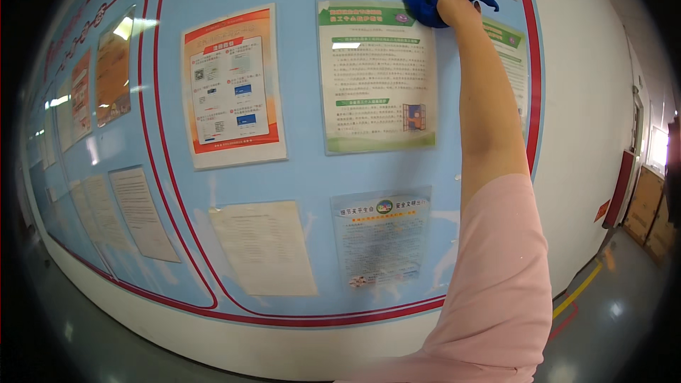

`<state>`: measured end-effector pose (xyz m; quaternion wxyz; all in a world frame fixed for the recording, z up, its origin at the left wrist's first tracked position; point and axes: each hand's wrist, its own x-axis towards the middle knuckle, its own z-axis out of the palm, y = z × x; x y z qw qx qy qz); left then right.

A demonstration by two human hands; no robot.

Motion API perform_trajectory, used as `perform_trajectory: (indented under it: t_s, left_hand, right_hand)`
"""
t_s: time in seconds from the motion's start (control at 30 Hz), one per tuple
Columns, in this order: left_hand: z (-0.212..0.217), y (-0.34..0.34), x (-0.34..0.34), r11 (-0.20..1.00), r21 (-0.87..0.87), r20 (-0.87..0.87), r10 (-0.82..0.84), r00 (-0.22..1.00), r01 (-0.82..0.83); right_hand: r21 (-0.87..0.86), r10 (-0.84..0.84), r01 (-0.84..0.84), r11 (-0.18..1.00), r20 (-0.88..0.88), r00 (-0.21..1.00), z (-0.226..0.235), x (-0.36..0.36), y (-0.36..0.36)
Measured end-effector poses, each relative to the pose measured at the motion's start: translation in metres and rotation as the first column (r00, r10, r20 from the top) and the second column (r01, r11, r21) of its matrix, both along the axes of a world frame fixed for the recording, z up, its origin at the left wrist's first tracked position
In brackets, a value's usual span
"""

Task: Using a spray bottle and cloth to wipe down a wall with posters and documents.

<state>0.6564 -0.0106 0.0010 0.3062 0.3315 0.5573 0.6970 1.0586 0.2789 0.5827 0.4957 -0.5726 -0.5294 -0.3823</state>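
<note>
My right hand (457,8) is raised to the upper right of a light-blue notice board (298,177), closed on a dark blue cloth (425,8). The cloth is bunched around my fingers and lies against the board, overlapping the top right corner of a green-bordered poster (379,78). My bare forearm and pink sleeve cross in front of another green-edged sheet (507,50), hiding much of it. My left hand is out of the picture.
Left of the green poster hangs a red-and-orange notice (234,89). Below are a cream sheet (266,248) and a pale blue printed sheet (379,241). Dark red lines border the board. At the right, cardboard-brown boxes (645,202) stand on a grey floor with a yellow line (576,291).
</note>
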Motion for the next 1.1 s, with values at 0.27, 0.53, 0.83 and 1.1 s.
perform_trajectory:
  t_s: [0.27, 0.53, 0.83, 1.1]
  left_hand:
    - [0.003, 0.013, 0.011, 0.996, 0.020, -0.041, -0.087, 0.995, 0.087]
    - [-0.010, 0.000, 0.025, 0.988, -0.031, -0.052, -0.152, 0.987, 0.151]
    - [-0.027, -0.055, 0.041, 0.961, -0.150, -0.064, -0.242, 0.968, 0.231]
    - [-0.038, -0.079, 0.030, 0.959, -0.205, -0.159, -0.231, 0.960, 0.197]
  right_hand:
    - [0.322, -0.154, 0.046, 0.946, 0.318, 0.936, -0.072, 0.045, 0.010]
    - [0.040, 0.196, -0.238, 0.970, 0.446, 0.873, -0.315, 0.031, -0.048]
    - [-0.379, -0.126, 0.112, 0.919, -0.012, 0.992, -0.646, 0.116, -0.063]
    - [-0.535, -0.193, -0.266, 0.802, -0.654, 0.732, -0.763, 0.047, -0.085]
